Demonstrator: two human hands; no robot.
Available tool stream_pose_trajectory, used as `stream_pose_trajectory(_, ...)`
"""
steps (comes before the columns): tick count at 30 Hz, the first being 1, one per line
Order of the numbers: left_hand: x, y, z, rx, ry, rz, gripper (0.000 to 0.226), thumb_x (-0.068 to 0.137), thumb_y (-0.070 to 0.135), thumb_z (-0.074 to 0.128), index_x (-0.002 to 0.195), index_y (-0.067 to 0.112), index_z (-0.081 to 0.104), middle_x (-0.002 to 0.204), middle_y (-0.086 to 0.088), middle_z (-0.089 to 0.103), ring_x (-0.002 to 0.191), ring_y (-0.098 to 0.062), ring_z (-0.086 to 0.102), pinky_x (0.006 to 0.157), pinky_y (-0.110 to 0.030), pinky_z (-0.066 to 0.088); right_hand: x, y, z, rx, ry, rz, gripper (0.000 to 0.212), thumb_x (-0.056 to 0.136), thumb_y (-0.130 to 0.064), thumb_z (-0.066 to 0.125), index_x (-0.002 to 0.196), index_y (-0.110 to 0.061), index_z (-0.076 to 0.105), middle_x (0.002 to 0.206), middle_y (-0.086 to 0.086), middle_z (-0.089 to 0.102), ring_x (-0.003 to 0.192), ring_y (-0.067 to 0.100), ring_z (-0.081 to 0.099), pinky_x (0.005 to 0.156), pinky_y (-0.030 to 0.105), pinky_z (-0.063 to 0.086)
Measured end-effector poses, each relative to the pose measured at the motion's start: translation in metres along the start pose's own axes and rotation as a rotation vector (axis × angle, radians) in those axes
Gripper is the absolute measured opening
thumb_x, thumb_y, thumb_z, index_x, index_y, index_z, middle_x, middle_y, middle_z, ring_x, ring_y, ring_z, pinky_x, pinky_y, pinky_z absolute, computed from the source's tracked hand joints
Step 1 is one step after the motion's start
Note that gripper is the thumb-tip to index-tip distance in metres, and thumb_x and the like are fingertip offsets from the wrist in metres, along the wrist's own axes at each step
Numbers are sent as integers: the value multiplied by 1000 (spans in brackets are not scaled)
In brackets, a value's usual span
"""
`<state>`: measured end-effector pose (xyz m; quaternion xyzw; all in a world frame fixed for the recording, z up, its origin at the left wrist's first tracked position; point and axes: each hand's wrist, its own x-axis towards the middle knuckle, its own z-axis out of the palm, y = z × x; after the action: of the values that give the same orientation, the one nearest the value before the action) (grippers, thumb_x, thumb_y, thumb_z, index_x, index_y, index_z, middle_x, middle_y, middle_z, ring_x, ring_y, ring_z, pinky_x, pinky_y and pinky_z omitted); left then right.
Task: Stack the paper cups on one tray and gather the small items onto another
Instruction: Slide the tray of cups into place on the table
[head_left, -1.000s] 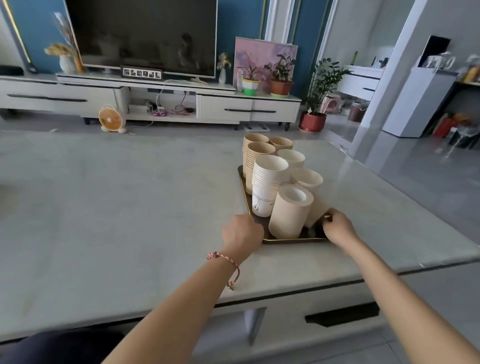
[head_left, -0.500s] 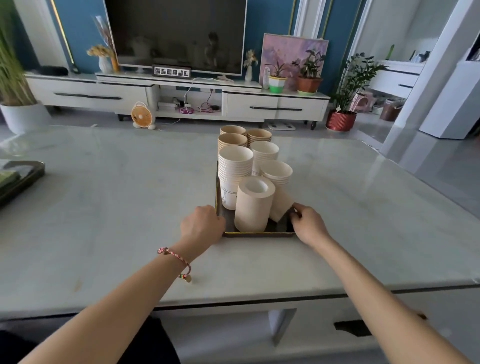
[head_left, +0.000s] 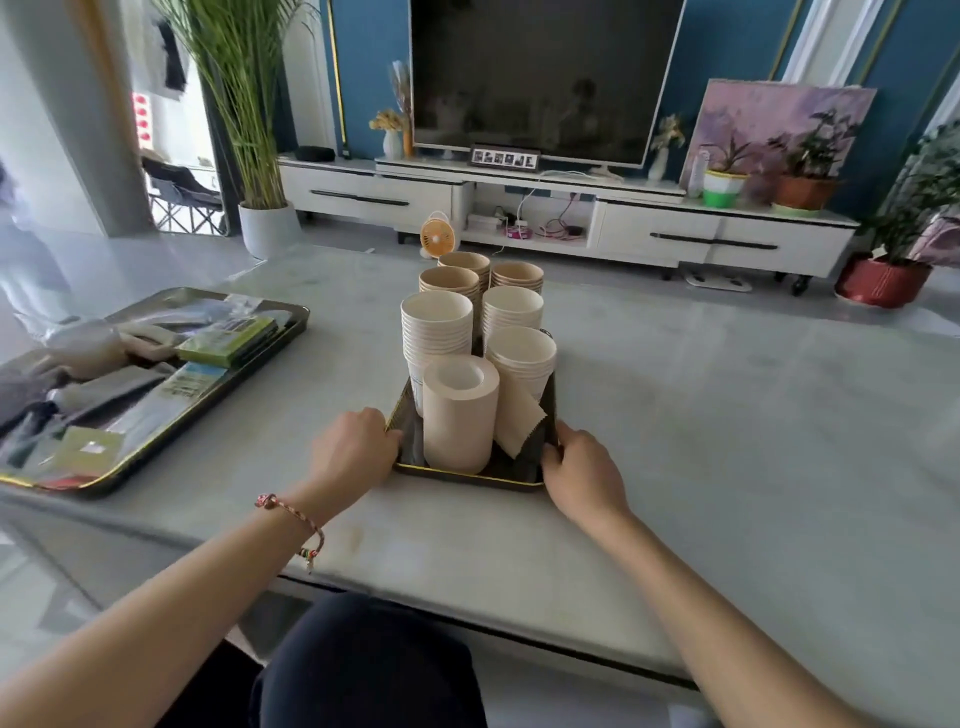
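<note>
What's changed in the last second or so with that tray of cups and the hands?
The cup tray seems to have slid left along the table, toward the second tray of small items, which has now come into view on the left. The view swung left too. The left hand and right hand keep gripping the cup tray's near corners, and the cup stacks stand as before.

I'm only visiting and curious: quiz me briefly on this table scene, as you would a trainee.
1. True or false: the left hand and the right hand both hold the near end of the cup tray.
2. Pick one: the nearest cup stack stands A) mouth up, B) upside down, C) on its side.
3. Fill in: the tray of small items lies to the cup tray's ____.
Key: 1 true; 2 B; 3 left.
</note>
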<state>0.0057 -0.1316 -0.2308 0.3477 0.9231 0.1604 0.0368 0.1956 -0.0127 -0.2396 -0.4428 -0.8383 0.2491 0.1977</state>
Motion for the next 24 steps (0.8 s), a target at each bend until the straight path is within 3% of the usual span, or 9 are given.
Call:
stream_pose_trajectory(4, -2, -39, -18, -16, 35, -130, 26, 93, 29, 46, 79, 7, 52, 76, -9, 53, 73, -28, 51, 55, -28, 35, -5, -39, 32, -12, -44, -63, 25, 96, -23, 40, 110, -8, 53, 105, 16, 59, 98, 35, 58, 70, 32, 40)
stream_pose_trajectory(9, -12, -73, -29, -125, 88, -298, 18, 88, 24, 47, 86, 6, 52, 67, -2, 45, 61, -20, 47, 50, -27, 34, -15, -78, 59, -28, -65, -103, 27, 97, -21, 37, 113, -5, 50, 110, 15, 56, 100, 33, 58, 79, 37, 46)
stream_pose_trajectory(12, -22, -86, -35, -222, 126, -369, 21, 88, 24, 49, 98, 7, 51, 77, -4, 49, 72, -24, 49, 59, -30, 35, -18, -93, 67, -64, -95, -147, 28, 97, -23, 36, 114, -5, 49, 111, 13, 56, 101, 32, 58, 78, 35, 45)
stream_pose_trajectory(16, -39, -89, -32, -335, 287, -391, 30, 91, 22, 47, 117, 7, 47, 109, -13, 52, 92, -28, 52, 70, -32, 35, -14, -94, 62, -74, -150, -209, 34, 96, -38, 42, 99, -7, 55, 102, 10, 55, 96, 31, 58, 68, 29, 37)
stream_pose_trajectory(18, -44, -88, -27, -290, 395, -343, 37, 91, 24, 49, 123, 6, 46, 123, -15, 48, 104, -33, 52, 74, -36, 37, -1, -90, 59, 18, -134, -180, 28, 94, -36, 47, 94, -10, 56, 105, 14, 56, 102, 33, 56, 71, 29, 36)
stream_pose_trajectory(19, -46, -88, -25, -235, 448, -284, 33, 91, 23, 51, 119, 5, 50, 121, -16, 49, 106, -34, 52, 78, -38, 39, 7, -88, 59, 33, -123, -173, 26, 94, -33, 49, 102, -10, 57, 113, 17, 56, 110, 35, 53, 77, 31, 38)
stream_pose_trajectory(21, -49, -86, -23, -100, 561, -113, 18, 89, 20, 52, 94, 6, 61, 103, -15, 58, 96, -33, 54, 79, -41, 43, 25, -87, 61, 6, -125, -176, 40, 92, -31, 47, 122, -4, 51, 128, 19, 53, 119, 36, 47, 93, 35, 38)
stream_pose_trajectory(24, -52, -91, -17, 2, 559, 173, 26, 84, 22, 43, 71, 9, 61, 78, -7, 62, 73, -27, 60, 67, -36, 48, 43, -95, 67, 59, -179, -142, 66, 73, -38, 35, 129, -7, 47, 132, 14, 55, 120, 33, 49, 99, 42, 41)
